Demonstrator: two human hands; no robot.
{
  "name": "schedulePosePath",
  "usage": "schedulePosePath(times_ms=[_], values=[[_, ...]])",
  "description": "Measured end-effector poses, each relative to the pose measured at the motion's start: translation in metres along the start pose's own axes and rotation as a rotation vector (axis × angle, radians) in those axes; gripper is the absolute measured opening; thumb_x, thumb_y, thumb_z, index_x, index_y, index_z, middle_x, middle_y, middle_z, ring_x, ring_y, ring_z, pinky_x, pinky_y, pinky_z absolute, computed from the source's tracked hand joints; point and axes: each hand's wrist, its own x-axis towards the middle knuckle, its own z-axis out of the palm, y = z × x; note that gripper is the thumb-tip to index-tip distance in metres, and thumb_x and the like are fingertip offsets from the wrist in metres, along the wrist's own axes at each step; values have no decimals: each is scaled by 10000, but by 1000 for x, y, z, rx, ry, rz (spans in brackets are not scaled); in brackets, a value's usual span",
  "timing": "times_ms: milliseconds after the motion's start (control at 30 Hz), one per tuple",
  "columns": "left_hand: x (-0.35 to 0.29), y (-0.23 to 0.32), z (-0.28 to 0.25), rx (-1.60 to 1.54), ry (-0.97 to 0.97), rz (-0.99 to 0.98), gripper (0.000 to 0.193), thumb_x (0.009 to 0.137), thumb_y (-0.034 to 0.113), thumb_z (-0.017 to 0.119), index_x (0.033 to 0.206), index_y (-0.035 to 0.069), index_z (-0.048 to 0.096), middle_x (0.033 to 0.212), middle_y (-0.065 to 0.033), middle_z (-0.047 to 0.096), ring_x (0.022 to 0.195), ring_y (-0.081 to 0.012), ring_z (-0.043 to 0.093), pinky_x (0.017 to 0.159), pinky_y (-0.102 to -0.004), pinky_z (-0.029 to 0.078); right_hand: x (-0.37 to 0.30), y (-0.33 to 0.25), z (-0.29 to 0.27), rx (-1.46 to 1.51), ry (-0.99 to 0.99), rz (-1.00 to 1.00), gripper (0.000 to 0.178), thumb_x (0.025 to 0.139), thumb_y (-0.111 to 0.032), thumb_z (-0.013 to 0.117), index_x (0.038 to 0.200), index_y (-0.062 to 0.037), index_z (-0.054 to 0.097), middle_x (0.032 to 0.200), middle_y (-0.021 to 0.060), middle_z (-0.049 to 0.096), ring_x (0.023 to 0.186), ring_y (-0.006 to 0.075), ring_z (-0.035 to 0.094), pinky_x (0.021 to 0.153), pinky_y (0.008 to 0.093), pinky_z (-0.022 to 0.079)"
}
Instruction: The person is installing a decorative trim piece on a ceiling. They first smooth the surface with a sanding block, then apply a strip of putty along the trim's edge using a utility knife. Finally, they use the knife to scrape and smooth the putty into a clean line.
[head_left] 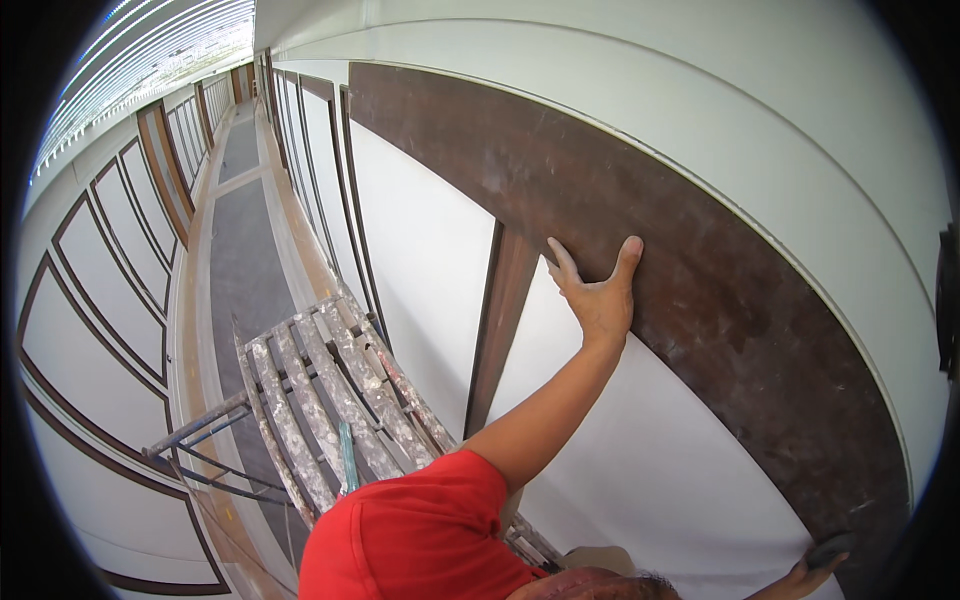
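A long dark brown wood board (480,140) with pale dusty smears runs along the upper wall. My left hand (598,295) rests against its lower edge, fingers spread, near the top of a brown upright strip (503,300). Nothing shows in that hand. At the lower right, my right hand (805,580) presses a dark grey rounded pad (828,550) to the same board. Its fingers are partly hidden, and I cannot make out the pad's exact kind. White wall panels (415,240) lie below the board.
A paint-splattered slatted scaffold platform (330,370) on a metal frame stands at my left, with a blue-green strip (347,455) on it. Far below stretches a corridor floor (245,240) with a grey covering. The opposite wall has brown-framed white panels (105,270).
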Motion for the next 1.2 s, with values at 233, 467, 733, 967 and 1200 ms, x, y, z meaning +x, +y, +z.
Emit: schedulePosePath(times_ms=[233,467,733,967,1200], values=[[2,-2,0,-14,1,16,1437,691,678,881,1640,-25,61,1667,-338,16,1571,-436,74,1263,-503,158,117,36,-121,87,-584,-45,558,964,-547,650,1179,-34,600,980,139,668,876,217,615,983,425,523],[4,-3,-1,-74,-24,20,1433,697,636,900,1624,-72,67,1663,-334,34,1557,-421,158,1257,-464,207,97,53,-118,-160,-30,-90,782,954,-557,672,1477,-7,484,1260,183,575,1091,278,566,1057,467,466],[7,2,-8,-83,5,34,1377,735,501,935,1609,-112,65,1638,-271,269,1515,-352,304,1238,-389,260,53,17,-65,62,196,171,711,922,-442,776,1440,-11,551,1511,130,537,1358,297,522,1187,446,367],[5,-4,3,-59,-10,140,1286,764,426,930,1586,-149,127,1613,-271,326,1467,-340,372,1220,-402,302,44,21,-86,-50,-121,-31,634,947,-455,736,1400,-44,570,1390,116,598,1226,265,598,1070,420,466],[30,6,-14,-182,-104,69,1285,765,409,933,1609,-96,105,1566,-272,397,1351,-355,513,1147,-443,430,7,36,-21,200,-4,138,341,992,-340,714,1215,-83,696,1126,50,740,976,205,713,874,354,599]])
